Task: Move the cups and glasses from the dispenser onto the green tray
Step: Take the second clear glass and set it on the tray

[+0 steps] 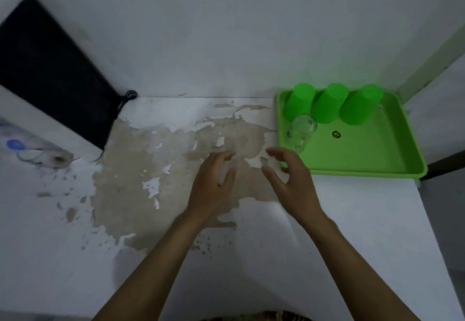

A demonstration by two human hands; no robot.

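Note:
The green tray (372, 159) sits at the table's far right corner. Three green plastic cups stand upside down along its back edge: left (299, 104), middle (328, 103), right (359, 105). A clear glass (302, 130) stands upside down in front of the left cup. The white dispenser (32, 129) is at the far left, with a clear glass (54, 156) blurred at its tap area. My left hand (214, 185) hovers over the table centre, fingers apart and empty. My right hand (289, 179) is curled open just left of the tray's front corner, holding nothing.
The white table (352, 220) has a large patch of peeled, brownish surface (156, 159) in the middle. A black panel (50, 74) of the dispenser and a black cord (128, 96) lie at the back left. A wall (226, 31) rises behind.

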